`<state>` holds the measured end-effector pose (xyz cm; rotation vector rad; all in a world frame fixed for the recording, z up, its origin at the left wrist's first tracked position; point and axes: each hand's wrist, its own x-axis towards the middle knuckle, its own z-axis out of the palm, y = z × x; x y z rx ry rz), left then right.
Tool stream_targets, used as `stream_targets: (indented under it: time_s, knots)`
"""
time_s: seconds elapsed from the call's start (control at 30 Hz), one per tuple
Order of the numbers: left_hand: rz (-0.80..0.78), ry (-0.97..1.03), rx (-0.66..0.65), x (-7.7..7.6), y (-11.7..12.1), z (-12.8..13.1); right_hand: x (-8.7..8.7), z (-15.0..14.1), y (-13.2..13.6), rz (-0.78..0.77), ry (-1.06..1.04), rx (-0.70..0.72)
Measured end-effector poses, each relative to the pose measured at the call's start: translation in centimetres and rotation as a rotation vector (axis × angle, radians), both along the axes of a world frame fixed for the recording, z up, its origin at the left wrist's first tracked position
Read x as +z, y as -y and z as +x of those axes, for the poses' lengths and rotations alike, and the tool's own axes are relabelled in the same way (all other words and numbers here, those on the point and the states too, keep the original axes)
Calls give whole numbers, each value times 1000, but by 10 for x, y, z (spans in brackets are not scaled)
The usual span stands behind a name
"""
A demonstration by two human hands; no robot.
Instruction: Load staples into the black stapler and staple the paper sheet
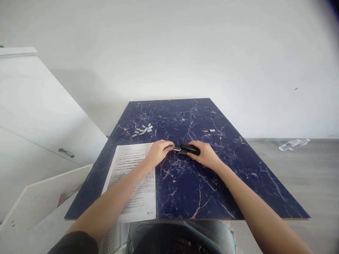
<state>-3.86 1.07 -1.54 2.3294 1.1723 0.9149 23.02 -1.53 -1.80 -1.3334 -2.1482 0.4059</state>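
A black stapler (191, 149) lies sideways over the middle of the table, and my right hand (203, 152) is wrapped round its right end. From its left end a thin silver metal part (177, 149) sticks out. The fingertips of my left hand (159, 151) are pinched at the tip of that metal part; whether they also hold something small is hidden. Under my left forearm lies a printed sheaf of paper (132, 155). Beyond it is a loose group of short staple strips (141, 132). One more staple strip (212, 130) lies apart at the right.
The blue marble-patterned table (182, 113) ends near a white wall (169, 49). At the left stand a white cabinet (34, 116) and an open drawer (29, 190) with papers inside. A clear plastic bottle (292, 144) lies on the floor at right.
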Motion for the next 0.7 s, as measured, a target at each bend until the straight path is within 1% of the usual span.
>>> stream_targets:
  time_s: [0.1,0.17,0.3,0.43,0.6,0.7]
  knots:
    - [5,-8,-88,-3,-3,1,1,-1,0,-2,-3,-2]
    - [-2,16,-107,-5,-5,1,2,-1,1,-5,-2,1]
    - [-23,40,-102,-4,-5,0,3,-1,1,-8,-3,6]
    - [-83,51,-118,-2,-6,1,2,0,0,-3,-1,11]
    - [-168,109,-88,-2,-7,3,2,0,0,3,6,6]
    - [-187,105,-74,0,-6,4,2,0,1,-3,6,8]
